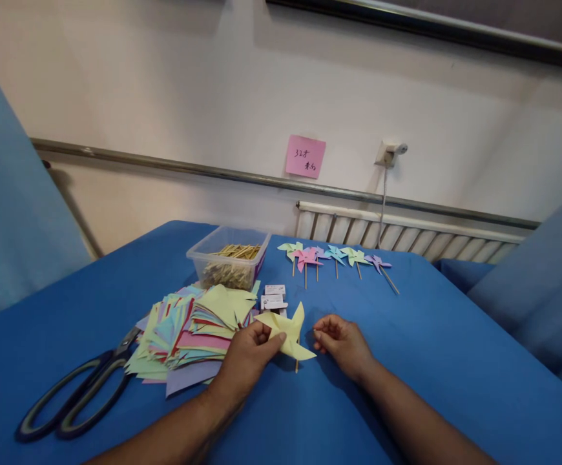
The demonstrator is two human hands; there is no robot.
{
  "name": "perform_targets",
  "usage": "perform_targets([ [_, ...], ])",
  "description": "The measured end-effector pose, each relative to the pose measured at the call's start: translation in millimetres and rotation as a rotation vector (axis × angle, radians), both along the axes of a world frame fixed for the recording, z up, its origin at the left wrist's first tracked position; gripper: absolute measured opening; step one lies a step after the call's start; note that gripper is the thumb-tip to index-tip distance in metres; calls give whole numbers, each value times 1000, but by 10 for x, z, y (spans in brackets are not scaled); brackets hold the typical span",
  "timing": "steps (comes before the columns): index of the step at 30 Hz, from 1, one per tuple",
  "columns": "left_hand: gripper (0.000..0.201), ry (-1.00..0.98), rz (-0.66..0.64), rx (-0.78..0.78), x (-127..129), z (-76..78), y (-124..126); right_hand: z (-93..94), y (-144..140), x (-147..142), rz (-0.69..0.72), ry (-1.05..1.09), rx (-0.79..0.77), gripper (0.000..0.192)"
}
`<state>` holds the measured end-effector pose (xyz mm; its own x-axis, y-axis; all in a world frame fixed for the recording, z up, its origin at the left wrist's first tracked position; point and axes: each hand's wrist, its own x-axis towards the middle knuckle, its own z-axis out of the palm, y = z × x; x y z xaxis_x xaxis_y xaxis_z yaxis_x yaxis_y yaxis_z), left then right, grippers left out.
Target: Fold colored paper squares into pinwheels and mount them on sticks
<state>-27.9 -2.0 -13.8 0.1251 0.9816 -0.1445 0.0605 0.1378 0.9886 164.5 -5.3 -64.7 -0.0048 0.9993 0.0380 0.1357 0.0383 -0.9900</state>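
My left hand [248,356] pinches a pale yellow paper pinwheel [287,330] at its centre, holding it just above the blue table [431,349]. A thin wooden stick [297,365] pokes out below the pinwheel. My right hand [342,342] is beside the pinwheel's right edge, its fingertips pinched together; whether it holds something small I cannot tell. A heap of cut coloured paper squares [191,329] lies just left of my left hand.
A clear plastic box of wooden sticks [228,257] stands behind the paper heap. Several finished pinwheels [335,256] lie in a row at the back. Big scissors [80,391] rest at the left. Small white packets [274,297] sit behind the pinwheel. A pink note [305,157] hangs on the wall.
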Motion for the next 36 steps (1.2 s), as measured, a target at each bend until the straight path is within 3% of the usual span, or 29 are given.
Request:
perform_targets([
  [3,26,-1,-6,5,-1,-9,1,5,-27,16,6,-295,46,6],
  [6,26,-17,-1,-1,1,0,-7,84,-85,23,40,-676,133,10],
  [9,26,-34,11,-3,10,28,-28,189,-153,1,81,-886,161,14],
  [16,26,-40,21,4,24,67,-50,287,-201,-92,92,-1110,99,21],
  [23,25,-47,13,-1,18,50,-31,296,-183,-79,44,-1095,104,10],
  [30,25,-31,3,-13,13,40,-22,284,-195,-101,72,-1196,113,21],
  [36,26,-21,-19,-37,11,33,-12,277,-232,-171,76,-1322,99,18],
])
